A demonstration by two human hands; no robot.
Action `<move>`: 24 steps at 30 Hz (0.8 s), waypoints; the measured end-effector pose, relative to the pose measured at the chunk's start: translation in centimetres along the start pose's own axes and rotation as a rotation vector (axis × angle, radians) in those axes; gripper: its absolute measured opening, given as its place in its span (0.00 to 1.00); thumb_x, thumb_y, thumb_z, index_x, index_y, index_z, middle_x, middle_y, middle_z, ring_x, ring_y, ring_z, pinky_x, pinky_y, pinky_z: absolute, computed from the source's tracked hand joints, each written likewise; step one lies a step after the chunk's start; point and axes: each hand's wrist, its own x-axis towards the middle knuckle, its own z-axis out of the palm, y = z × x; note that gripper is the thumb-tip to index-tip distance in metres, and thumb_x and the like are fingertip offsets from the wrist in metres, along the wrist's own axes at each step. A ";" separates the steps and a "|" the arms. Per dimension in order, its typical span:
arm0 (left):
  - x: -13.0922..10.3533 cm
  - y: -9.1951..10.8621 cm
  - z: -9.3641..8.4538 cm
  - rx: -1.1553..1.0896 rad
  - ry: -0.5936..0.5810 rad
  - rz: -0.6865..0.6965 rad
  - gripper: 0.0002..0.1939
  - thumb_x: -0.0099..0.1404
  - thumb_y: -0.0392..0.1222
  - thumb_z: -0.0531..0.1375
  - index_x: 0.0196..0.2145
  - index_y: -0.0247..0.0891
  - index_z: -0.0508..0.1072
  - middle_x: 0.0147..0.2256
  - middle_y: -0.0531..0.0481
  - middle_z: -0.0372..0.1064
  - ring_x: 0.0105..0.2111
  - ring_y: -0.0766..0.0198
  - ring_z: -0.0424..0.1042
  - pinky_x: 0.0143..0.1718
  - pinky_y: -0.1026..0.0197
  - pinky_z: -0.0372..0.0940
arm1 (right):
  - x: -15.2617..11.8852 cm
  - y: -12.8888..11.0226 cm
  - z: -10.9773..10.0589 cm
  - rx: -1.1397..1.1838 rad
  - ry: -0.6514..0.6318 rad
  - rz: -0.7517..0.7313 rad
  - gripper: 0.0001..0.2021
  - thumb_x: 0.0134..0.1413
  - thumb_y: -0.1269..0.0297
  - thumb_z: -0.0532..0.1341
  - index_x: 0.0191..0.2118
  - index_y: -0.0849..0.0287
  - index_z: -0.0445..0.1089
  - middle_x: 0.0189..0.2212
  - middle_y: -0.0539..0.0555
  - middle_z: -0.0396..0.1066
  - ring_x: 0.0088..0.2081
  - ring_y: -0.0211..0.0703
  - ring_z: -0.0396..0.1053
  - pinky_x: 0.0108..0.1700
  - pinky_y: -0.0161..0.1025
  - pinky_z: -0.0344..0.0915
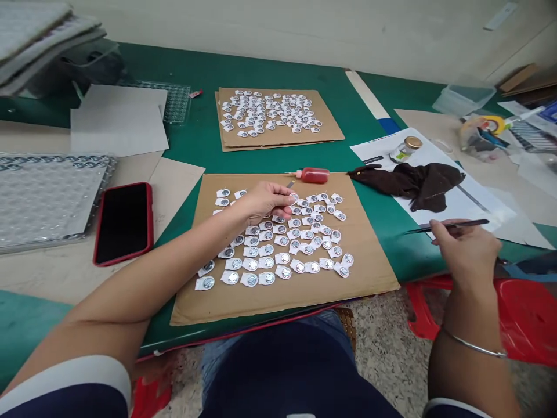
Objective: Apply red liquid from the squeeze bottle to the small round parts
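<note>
Rows of small round metallic pieces on white paper tabs (250, 279) lie on a brown cardboard sheet (369, 278) in front of me. Above the upper middle of the sheet, my left hand (274, 203) pinches one white-tabbed round piece (293, 198) between thumb and forefinger. My right hand (465, 244) is off to the right, past the cardboard's edge, closed around black tweezers (472, 223) whose tips point left. A red bottle with a thin nozzle (314, 175) lies on its side at the sheet's far edge.
Farther back, a second cardboard (333, 133) bears more tabbed pieces. A red-cased phone (123, 223) and a bubble-wrapped panel (47, 200) lie left. To the right are a dark brown cloth (424, 183), a glass jar (405, 149), yellow tape (491, 124) and a red stool (528, 319).
</note>
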 end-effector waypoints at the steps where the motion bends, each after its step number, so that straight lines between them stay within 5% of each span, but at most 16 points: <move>1: 0.0 -0.1 0.0 -0.005 -0.004 0.002 0.09 0.59 0.28 0.59 0.39 0.30 0.72 0.21 0.49 0.69 0.21 0.70 0.71 0.26 0.68 0.69 | 0.0 0.4 0.5 -0.031 -0.020 0.023 0.13 0.45 0.52 0.56 0.19 0.52 0.65 0.12 0.56 0.64 0.28 0.63 0.70 0.36 0.60 0.64; 4: 0.0 -0.2 0.0 -0.015 -0.007 0.005 0.09 0.58 0.29 0.60 0.38 0.30 0.72 0.21 0.49 0.69 0.21 0.70 0.71 0.26 0.68 0.69 | -0.2 0.2 1.0 -0.027 -0.061 0.051 0.17 0.43 0.53 0.58 0.11 0.53 0.62 0.10 0.56 0.62 0.30 0.67 0.70 0.37 0.64 0.63; 6: 0.0 -0.3 0.1 -0.023 -0.007 -0.002 0.09 0.57 0.28 0.60 0.39 0.29 0.71 0.20 0.49 0.69 0.20 0.70 0.70 0.25 0.69 0.68 | -0.6 -1.7 0.8 0.064 -0.019 0.022 0.15 0.47 0.51 0.56 0.18 0.52 0.67 0.14 0.54 0.65 0.32 0.62 0.71 0.41 0.62 0.64; 9: 0.0 -0.3 0.4 -0.046 -0.005 -0.028 0.10 0.58 0.28 0.59 0.39 0.28 0.71 0.20 0.48 0.69 0.19 0.70 0.70 0.23 0.69 0.67 | -2.2 -7.2 0.4 0.346 0.138 -0.058 0.15 0.53 0.52 0.52 0.43 0.50 0.65 0.29 0.53 0.69 0.33 0.47 0.73 0.38 0.48 0.72; 11: -0.1 -0.3 0.6 -0.063 -0.013 -0.043 0.09 0.58 0.27 0.58 0.39 0.28 0.70 0.20 0.47 0.69 0.19 0.69 0.70 0.23 0.69 0.68 | -3.7 -11.8 0.5 0.592 0.188 -0.156 0.13 0.53 0.56 0.54 0.43 0.53 0.64 0.34 0.54 0.69 0.37 0.45 0.72 0.41 0.46 0.71; 15: -0.4 -0.4 1.3 -0.083 -0.028 -0.052 0.07 0.58 0.27 0.59 0.36 0.27 0.70 0.21 0.48 0.69 0.20 0.69 0.71 0.25 0.68 0.69 | -7.3 -18.7 2.2 0.836 0.077 -0.328 0.09 0.53 0.63 0.56 0.41 0.50 0.66 0.36 0.51 0.69 0.36 0.40 0.72 0.41 0.44 0.71; 18: -0.7 -0.6 1.9 -0.101 -0.045 -0.044 0.06 0.57 0.27 0.60 0.35 0.27 0.70 0.23 0.47 0.70 0.22 0.69 0.72 0.27 0.68 0.69 | -9.2 -20.2 4.7 0.860 0.078 -0.429 0.10 0.51 0.67 0.58 0.41 0.54 0.66 0.36 0.51 0.69 0.36 0.40 0.72 0.40 0.44 0.71; 24: -0.6 -1.2 2.4 -0.143 -0.063 -0.022 0.07 0.57 0.27 0.60 0.35 0.28 0.71 0.26 0.47 0.71 0.26 0.69 0.73 0.32 0.67 0.69 | -9.9 -19.2 7.8 0.861 0.052 -0.411 0.11 0.51 0.70 0.57 0.41 0.54 0.67 0.36 0.52 0.70 0.38 0.41 0.71 0.42 0.45 0.70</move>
